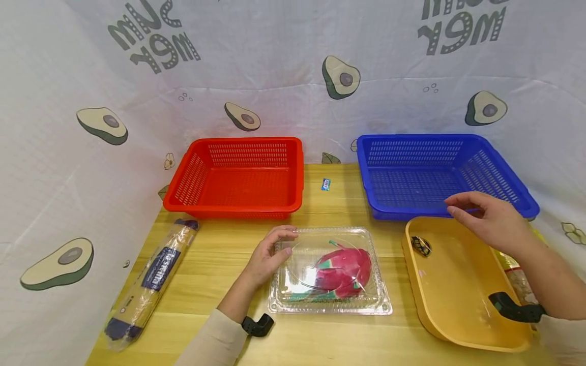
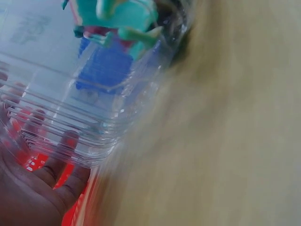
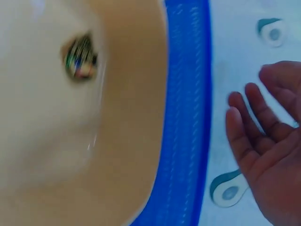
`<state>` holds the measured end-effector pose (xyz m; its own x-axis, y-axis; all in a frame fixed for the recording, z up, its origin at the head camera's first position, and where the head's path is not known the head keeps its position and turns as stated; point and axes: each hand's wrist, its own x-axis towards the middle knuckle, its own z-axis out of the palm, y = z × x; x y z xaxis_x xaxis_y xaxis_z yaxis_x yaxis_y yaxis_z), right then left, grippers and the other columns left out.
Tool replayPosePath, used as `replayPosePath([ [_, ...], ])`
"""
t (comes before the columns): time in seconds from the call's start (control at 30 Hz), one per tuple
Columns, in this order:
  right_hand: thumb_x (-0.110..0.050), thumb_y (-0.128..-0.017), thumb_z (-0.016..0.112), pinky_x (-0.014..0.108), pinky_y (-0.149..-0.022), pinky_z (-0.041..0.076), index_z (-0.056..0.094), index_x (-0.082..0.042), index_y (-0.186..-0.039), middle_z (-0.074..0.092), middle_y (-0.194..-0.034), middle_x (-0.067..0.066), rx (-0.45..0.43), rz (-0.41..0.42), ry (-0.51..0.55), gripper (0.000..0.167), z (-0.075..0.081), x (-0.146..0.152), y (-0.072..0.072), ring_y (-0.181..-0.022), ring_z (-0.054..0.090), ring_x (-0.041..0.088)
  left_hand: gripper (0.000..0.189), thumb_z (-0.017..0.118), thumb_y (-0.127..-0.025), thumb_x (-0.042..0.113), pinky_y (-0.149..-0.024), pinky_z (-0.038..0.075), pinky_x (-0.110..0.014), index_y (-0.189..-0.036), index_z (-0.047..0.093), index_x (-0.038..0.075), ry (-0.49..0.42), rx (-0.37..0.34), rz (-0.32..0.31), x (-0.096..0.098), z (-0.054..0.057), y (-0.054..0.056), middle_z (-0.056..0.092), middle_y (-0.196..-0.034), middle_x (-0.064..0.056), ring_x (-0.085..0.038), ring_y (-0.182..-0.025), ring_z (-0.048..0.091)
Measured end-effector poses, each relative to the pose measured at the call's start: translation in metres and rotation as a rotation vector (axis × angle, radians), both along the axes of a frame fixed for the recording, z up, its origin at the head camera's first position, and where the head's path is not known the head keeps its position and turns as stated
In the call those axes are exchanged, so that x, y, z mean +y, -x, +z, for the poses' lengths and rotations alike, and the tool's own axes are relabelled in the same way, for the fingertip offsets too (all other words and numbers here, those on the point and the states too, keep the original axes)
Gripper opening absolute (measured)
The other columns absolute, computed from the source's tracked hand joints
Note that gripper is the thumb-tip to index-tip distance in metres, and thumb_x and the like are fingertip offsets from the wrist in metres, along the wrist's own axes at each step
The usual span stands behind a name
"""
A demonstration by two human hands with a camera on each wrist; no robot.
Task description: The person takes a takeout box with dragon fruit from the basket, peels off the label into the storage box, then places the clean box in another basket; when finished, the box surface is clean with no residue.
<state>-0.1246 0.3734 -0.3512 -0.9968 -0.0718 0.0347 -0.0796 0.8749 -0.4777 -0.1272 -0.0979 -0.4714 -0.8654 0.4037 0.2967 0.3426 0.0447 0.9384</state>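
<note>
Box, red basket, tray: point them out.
Box [image 1: 329, 308], head view, front rim.
Red basket [image 1: 232, 209], head view, front rim.
Tray [image 1: 464, 284], head view, bare floor.

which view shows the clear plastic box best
The head view: it shows nearly all of the clear plastic box, only a bit of its left edge hidden by the left hand. The left wrist view shows one part close up; the right wrist view shows none.

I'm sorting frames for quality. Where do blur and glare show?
Head view: mostly sharp, with glare on the clear plastic box; left wrist: the wooden tabletop is smeared by blur; right wrist: the small patterned item in the tray is blurred, its markings unreadable.
</note>
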Motion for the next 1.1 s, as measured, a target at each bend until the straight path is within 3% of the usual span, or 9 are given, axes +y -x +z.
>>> replayPosePath([
  [0.1, -0.030, -0.103, 0.061, 0.039, -0.083, 0.056, 0.066, -0.006, -0.127, 0.063, -0.127, 0.027, 0.002, 0.016, -0.045, 0.034, -0.002, 0.010, 0.011, -0.110, 0.062, 0.029, 0.031, 0.059, -0.094, 0.004, -0.116, 0.036, -0.041, -0.124, 0.061, 0.000, 0.002, 0.004, 0.000, 0.001, 0.001, 0.000, 0.054, -0.144, -0.022, -0.015, -0.131, 0.053],
  [0.17, -0.032, -0.104, 0.058, 0.062, -0.093, 0.049, 0.065, -0.003, -0.129, 0.058, -0.132, 0.031, -0.035, 0.032, -0.084, 0.038, -0.004, 0.017, 0.018, -0.120, 0.049, 0.054, 0.031, 0.059, -0.094, 0.004, -0.117, 0.036, -0.039, -0.124, 0.061, 0.000, 0.007, 0.012, 0.000, 0.001, 0.001, 0.000, 0.054, -0.143, -0.021, -0.020, -0.133, 0.053],
  [0.23, -0.036, -0.106, 0.054, 0.079, -0.094, 0.035, 0.063, 0.000, -0.131, 0.054, -0.135, 0.037, -0.098, 0.047, -0.123, 0.045, -0.007, 0.025, 0.025, -0.123, 0.044, 0.060, 0.031, 0.059, -0.094, 0.004, -0.119, 0.035, -0.044, -0.124, 0.061, 0.000, 0.009, 0.016, -0.002, 0.002, 0.002, 0.000, 0.054, -0.143, -0.021, -0.027, -0.136, 0.051],
  [0.37, -0.043, -0.107, 0.049, 0.078, -0.094, 0.037, 0.061, 0.004, -0.134, 0.054, -0.135, 0.041, -0.200, 0.067, -0.162, 0.055, -0.012, 0.036, 0.033, -0.123, 0.045, 0.062, 0.031, 0.059, -0.094, 0.005, -0.119, 0.030, -0.060, -0.125, 0.062, 0.001, 0.028, 0.011, 0.005, 0.003, 0.004, 0.000, 0.051, -0.147, -0.022, -0.038, -0.141, 0.045],
  [0.47, -0.044, -0.105, 0.053, 0.073, -0.090, 0.044, 0.063, 0.000, -0.133, 0.058, -0.132, 0.038, -0.231, 0.081, -0.127, 0.054, -0.015, 0.040, 0.035, -0.119, 0.051, 0.059, 0.033, 0.061, -0.094, 0.007, -0.117, 0.030, -0.066, -0.127, 0.065, 0.005, 0.061, 0.004, 0.050, 0.001, 0.007, -0.002, 0.047, -0.152, -0.022, -0.040, -0.144, 0.041],
  [0.6, -0.042, -0.101, 0.062, 0.068, -0.087, 0.049, 0.067, -0.005, -0.131, 0.062, -0.130, 0.033, -0.234, 0.096, -0.075, 0.048, -0.017, 0.039, 0.036, -0.116, 0.056, 0.055, 0.041, 0.063, -0.096, 0.012, -0.110, 0.039, -0.061, -0.136, 0.062, 0.010, 0.128, -0.001, 0.136, -0.003, 0.011, -0.005, 0.044, -0.156, -0.018, -0.039, -0.142, 0.044],
  [0.73, -0.043, -0.099, 0.065, 0.069, -0.087, 0.047, 0.068, -0.006, -0.130, 0.061, -0.132, 0.033, -0.237, 0.101, -0.068, 0.048, -0.018, 0.037, 0.036, -0.120, 0.053, 0.056, 0.054, 0.063, -0.097, 0.014, -0.104, 0.046, -0.052, -0.150, 0.049, 0.014, 0.151, -0.079, 0.180, -0.007, 0.016, -0.013, 0.042, -0.157, -0.014, -0.038, -0.133, 0.052],
  [0.9, -0.043, -0.099, 0.066, 0.070, -0.086, 0.046, 0.069, -0.008, -0.129, 0.061, -0.133, 0.032, -0.221, 0.106, -0.078, 0.046, -0.019, 0.039, 0.035, -0.120, 0.052, 0.056, 0.068, 0.063, -0.100, 0.022, -0.104, 0.050, -0.058, -0.160, 0.031, 0.017, 0.153, -0.226, 0.144, -0.009, 0.016, -0.020, 0.035, -0.161, -0.019, -0.044, -0.134, 0.053],
  [1.1, -0.041, -0.098, 0.067, 0.068, -0.087, 0.047, 0.070, -0.008, -0.127, 0.063, -0.131, 0.028, -0.200, 0.116, -0.068, 0.044, -0.020, 0.037, 0.037, -0.120, 0.054, 0.053, 0.085, 0.064, -0.097, 0.038, -0.117, 0.026, -0.069, -0.164, 0.017, 0.017, 0.114, -0.361, 0.073, -0.009, 0.012, -0.026, 0.015, -0.170, -0.022, -0.050, -0.153, 0.022],
])
